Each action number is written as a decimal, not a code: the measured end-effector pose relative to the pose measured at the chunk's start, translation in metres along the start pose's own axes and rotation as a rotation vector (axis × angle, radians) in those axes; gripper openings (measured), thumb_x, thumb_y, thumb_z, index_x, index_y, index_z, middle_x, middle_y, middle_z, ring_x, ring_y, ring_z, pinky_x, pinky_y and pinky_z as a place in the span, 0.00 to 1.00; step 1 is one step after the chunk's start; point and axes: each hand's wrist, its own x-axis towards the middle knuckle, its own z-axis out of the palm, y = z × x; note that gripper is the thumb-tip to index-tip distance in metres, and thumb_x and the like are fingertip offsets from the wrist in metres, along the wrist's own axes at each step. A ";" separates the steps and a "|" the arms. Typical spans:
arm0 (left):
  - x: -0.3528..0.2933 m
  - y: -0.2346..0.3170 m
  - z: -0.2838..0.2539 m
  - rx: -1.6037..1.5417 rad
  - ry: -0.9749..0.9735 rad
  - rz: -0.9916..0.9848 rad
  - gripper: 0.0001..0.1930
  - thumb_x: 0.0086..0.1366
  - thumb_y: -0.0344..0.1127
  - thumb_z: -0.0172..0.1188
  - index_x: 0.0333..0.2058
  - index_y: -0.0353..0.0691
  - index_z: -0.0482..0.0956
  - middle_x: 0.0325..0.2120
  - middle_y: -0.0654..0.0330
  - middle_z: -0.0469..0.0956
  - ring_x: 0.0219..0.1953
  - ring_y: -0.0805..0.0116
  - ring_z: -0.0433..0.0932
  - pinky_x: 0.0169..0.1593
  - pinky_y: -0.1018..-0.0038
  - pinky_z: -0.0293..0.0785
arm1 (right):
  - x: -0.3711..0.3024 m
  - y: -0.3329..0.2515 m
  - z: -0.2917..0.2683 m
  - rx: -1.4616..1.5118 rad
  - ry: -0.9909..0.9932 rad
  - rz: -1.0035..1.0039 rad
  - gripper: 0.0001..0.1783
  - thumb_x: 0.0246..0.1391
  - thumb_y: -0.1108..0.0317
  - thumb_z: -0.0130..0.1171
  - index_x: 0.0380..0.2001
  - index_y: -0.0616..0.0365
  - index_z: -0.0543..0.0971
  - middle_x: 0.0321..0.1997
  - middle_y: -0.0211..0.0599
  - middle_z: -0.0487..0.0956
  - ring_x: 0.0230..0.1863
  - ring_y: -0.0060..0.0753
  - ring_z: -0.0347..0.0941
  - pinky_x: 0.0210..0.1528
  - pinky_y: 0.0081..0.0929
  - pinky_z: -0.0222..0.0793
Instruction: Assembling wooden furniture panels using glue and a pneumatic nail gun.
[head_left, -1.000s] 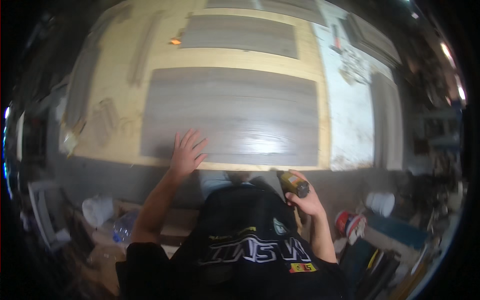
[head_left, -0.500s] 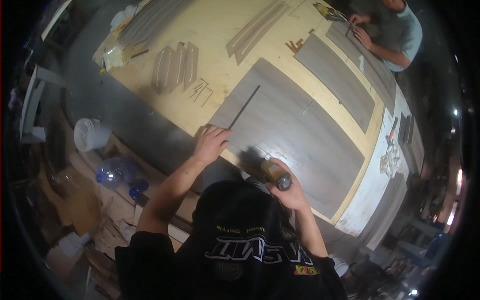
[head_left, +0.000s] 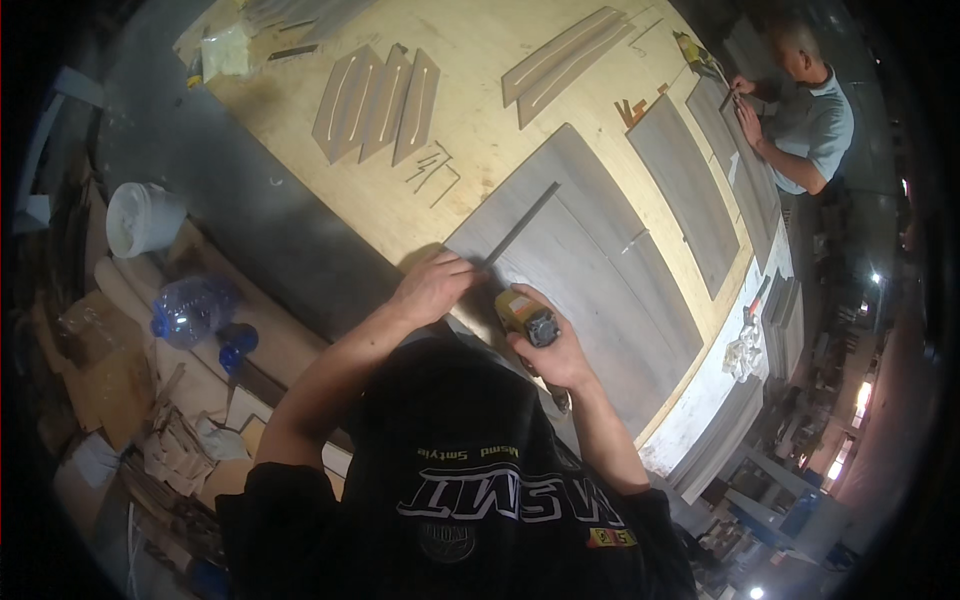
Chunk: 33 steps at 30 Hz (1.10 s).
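Observation:
A wide grey wood panel [head_left: 610, 300] lies flat on the table in front of me. Across its left part runs a thin dark strip [head_left: 522, 224], set at a slant. My left hand [head_left: 436, 287] is at the strip's near end by the panel's edge, fingers together and closed on it; the thumb is partly hidden. In my right hand [head_left: 562, 352] is a yellow and black nail gun [head_left: 527, 317], held over the near edge of the panel, close to the left fingertips. The tool's nose is hidden beneath its body.
Narrow pieces with pale glue lines [head_left: 375, 105] and thin bent rods [head_left: 432, 170] lie on the plywood table [head_left: 290, 150]. Grey panels [head_left: 685, 190] are at right, where a person [head_left: 805, 130] works. A white bucket [head_left: 145, 220] and blue bottle [head_left: 192, 312] stand at left.
My right hand has brought the nail gun closer to my left hand and the strip's near end. My left fingers have drawn together at the strip. The whole view has shifted.

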 end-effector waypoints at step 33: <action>-0.010 0.006 0.010 -0.072 0.119 -0.155 0.07 0.56 0.30 0.68 0.34 0.42 0.84 0.37 0.60 0.75 0.47 0.57 0.73 0.52 0.63 0.73 | 0.017 -0.018 0.007 0.028 0.025 0.013 0.37 0.52 0.72 0.65 0.67 0.43 0.71 0.39 0.30 0.81 0.29 0.21 0.75 0.32 0.23 0.74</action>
